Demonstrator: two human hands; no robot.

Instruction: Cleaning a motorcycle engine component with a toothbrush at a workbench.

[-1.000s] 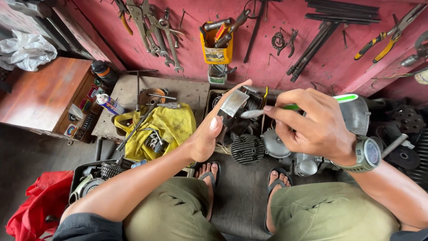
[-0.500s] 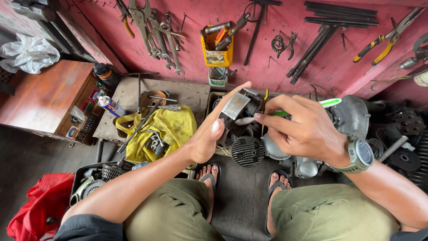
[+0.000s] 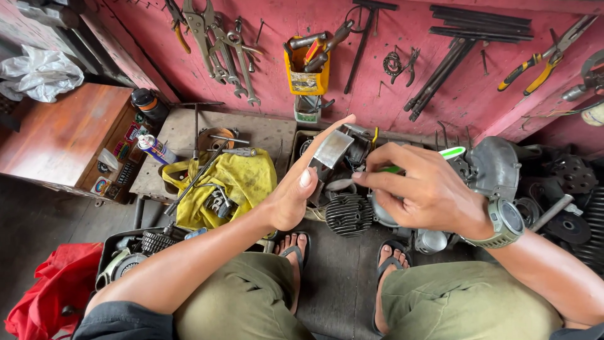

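My left hand (image 3: 301,189) is raised with the palm flat and fingers straight, and a small flat grey metal piece (image 3: 331,148) rests against the fingers, steadied by the thumb. My right hand (image 3: 423,191), with a green watch (image 3: 506,223) on the wrist, grips a tool with a green and white handle (image 3: 452,153). Its metal tip (image 3: 340,184) points at the lower edge of the metal piece, close to my left thumb. Both hands hover above engine parts on the floor, among them a finned black cylinder (image 3: 349,215).
A pink wall (image 3: 409,94) holds pliers, spanners, rods and a yellow tool cup (image 3: 306,70). A yellow cloth (image 3: 233,182) with tools lies left of centre, beside a spray can (image 3: 155,150) and a wooden cabinet (image 3: 56,135). Grey engine casings (image 3: 497,167) and gears lie right. A red bag (image 3: 44,296) sits lower left.
My right hand has moved left and slightly down, which brings the tool's tip nearer to the metal piece. My left hand has stayed in about the same pose.
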